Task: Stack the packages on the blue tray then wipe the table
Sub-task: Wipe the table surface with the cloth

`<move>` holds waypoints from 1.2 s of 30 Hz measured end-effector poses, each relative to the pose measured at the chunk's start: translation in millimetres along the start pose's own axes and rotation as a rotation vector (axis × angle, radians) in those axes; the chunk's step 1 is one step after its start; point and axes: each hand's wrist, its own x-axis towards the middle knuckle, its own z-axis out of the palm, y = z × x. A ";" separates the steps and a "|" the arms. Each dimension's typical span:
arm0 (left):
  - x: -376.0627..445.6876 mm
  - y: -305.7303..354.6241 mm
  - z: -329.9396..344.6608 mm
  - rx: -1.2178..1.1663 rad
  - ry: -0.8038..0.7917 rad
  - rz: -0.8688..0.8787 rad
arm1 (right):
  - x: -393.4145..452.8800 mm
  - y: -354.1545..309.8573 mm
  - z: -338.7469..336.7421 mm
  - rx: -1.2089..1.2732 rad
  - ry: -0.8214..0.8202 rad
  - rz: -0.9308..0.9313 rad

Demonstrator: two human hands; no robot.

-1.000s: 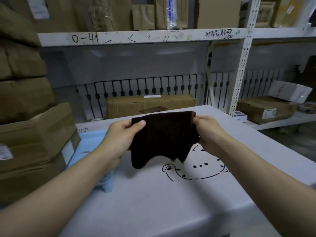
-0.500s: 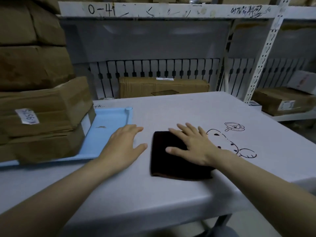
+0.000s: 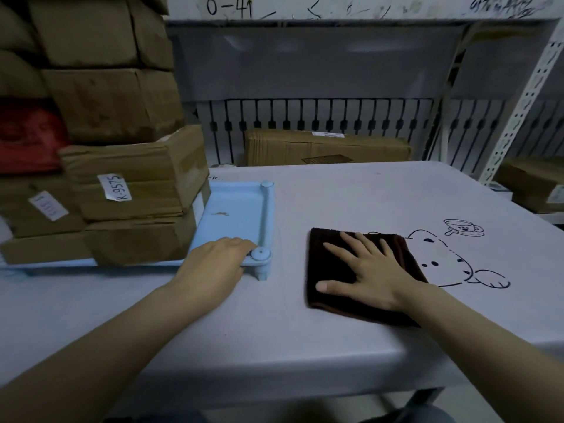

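Table [image 3: 335,331] before box-laden shelving [image 3: 305,7]

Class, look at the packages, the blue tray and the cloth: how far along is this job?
Done, it seems: the brown packages sit stacked on the blue tray. In hand: the right hand lies flat on the dark folded cloth on the table, while the left hand rests at the tray's near corner. Left: wiping the table.

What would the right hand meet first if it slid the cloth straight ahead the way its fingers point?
The right hand, flat on the dark cloth, points away and slightly left. That stretch of table looks free to its far edge; depth beyond is unclear.
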 end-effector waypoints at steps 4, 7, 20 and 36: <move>-0.1 -11.1 7.1 -0.019 0.006 0.023 | -4.7 -6.5 4.1 0.002 0.011 -0.078; 4.1 -15.4 9.9 -0.014 0.000 0.042 | 2.0 -14.3 5.3 0.001 0.043 -0.085; 38.3 -27.7 16.5 -0.081 -0.024 0.050 | 105.8 -35.0 4.7 0.024 0.104 0.047; 72.1 -43.0 18.7 -0.083 -0.017 0.029 | 157.7 -24.1 -4.8 -0.011 0.047 0.014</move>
